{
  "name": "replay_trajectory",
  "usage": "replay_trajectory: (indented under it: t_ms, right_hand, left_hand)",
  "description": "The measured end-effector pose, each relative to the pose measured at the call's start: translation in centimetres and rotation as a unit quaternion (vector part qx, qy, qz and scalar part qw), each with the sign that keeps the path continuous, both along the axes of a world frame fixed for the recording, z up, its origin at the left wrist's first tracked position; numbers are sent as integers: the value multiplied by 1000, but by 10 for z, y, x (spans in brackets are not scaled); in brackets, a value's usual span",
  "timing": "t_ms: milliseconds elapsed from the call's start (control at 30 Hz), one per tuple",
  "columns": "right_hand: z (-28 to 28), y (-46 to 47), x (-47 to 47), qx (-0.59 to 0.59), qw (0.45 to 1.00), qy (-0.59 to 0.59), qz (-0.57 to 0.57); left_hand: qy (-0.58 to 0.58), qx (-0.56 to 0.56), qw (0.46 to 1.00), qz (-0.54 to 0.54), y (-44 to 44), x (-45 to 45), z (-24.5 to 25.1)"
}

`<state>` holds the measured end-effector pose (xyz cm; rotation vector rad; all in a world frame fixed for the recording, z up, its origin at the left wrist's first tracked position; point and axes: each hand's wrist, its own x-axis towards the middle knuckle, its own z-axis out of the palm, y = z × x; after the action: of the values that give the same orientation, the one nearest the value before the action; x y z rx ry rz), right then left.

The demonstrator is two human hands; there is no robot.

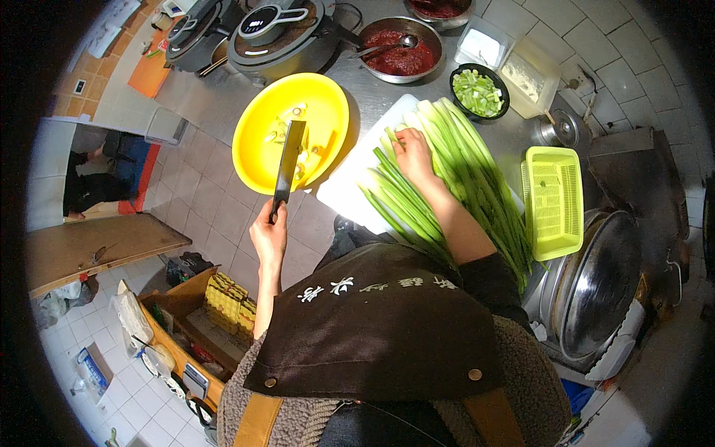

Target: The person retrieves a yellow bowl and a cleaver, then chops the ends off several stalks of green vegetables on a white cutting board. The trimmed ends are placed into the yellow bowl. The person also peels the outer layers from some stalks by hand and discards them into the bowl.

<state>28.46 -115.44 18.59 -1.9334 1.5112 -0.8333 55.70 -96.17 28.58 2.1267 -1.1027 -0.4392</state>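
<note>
My left hand grips the handle of a cleaver, whose dark blade extends over a yellow plastic bowl. Small trimmed vegetable ends lie inside that bowl. On the white cutting board rests a large heap of scallions, long and green with pale ends. My right hand has its fingers curled on a few stalks at the pale ends. Beside it, a smaller bunch of scallions lies at the board's near side. Some stalk tips are hidden behind my right forearm.
Behind the board stand a black bowl of chopped greens, a steel bowl of red sauce and plastic containers. A lime-green basket sits right. Electric cookers stand back left. An open cabinet door juts out left.
</note>
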Motion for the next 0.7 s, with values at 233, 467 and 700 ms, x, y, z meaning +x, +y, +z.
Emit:
replay_trajectory:
  t_ms: [233,467,700]
  right_hand:
    - [85,7,-28,323,807,-488,82]
    - [94,-8,36,390,815,-418,96]
    - [66,-34,122,287,923,-248,67]
  left_hand:
    - [29,7,999,20,3,4,-2]
    - [44,18,998,48,4,11,-5]
    - [54,18,994,95,17,19,-8]
